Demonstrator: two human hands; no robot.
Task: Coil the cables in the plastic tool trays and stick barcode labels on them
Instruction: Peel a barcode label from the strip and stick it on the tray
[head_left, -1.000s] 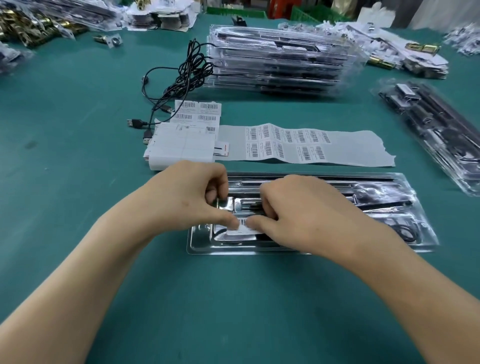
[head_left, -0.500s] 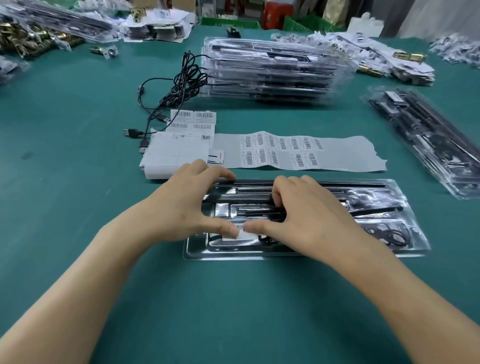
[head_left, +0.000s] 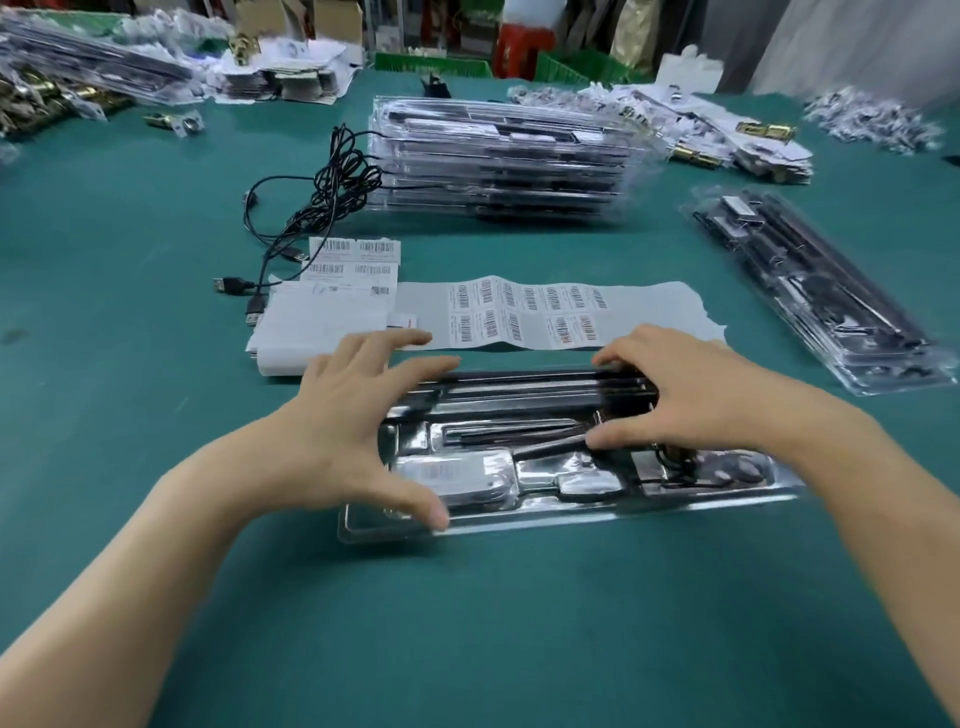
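Observation:
A clear plastic tool tray (head_left: 571, 512) lies in front of me on the green table, with black tools in it and a dark coiled cable (head_left: 675, 460) at its right end. A white barcode label (head_left: 441, 470) sits on the tray's left compartment. My left hand (head_left: 343, 436) spans the tray's left end, thumb on the near rim and fingers over the far edge. My right hand (head_left: 696, 395) grips the far edge with curled fingers, its thumb pressing on the tray's middle.
A strip of barcode labels (head_left: 524, 312) and folded label sheets (head_left: 322, 322) lie just behind the tray. Loose black USB cables (head_left: 332, 187) sit left of a stack of filled trays (head_left: 498, 161). More trays (head_left: 815, 291) lie at the right. Packaged hardware lines the far edge.
Both hands left the label they were pressing near the tray's left compartment and spread apart, now spanning the tray from near rim to far edge.

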